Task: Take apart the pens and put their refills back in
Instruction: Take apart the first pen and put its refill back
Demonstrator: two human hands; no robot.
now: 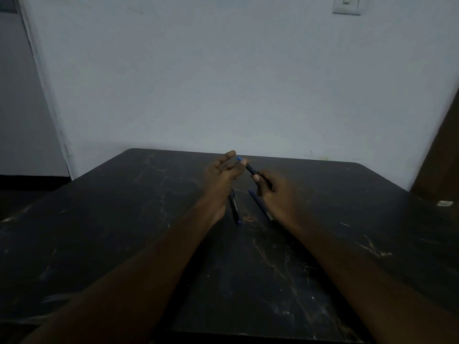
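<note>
- The right hand holds a dark pen above the table, its fingers closed round the lower barrel.
- The pen's long axis slants up and to the left, away from the right hand and toward the left hand.
- Its blue end sits just at the left hand's fingers, which are curled and partly spread; a thumb tip presses at the barrel just behind that end. Whether they truly pinch the blue tip is hard to tell in the dim light.
- So the coming move likely turns on this: the left hand is nearer the blue end, the right nearer the body, and a pull or twist would run along that slanted axis.
- Two more pens lie on the table below the hands: a dark one by the left wrist and a blue one beside the right hand, roughly parallel, apart from each other.
</note>
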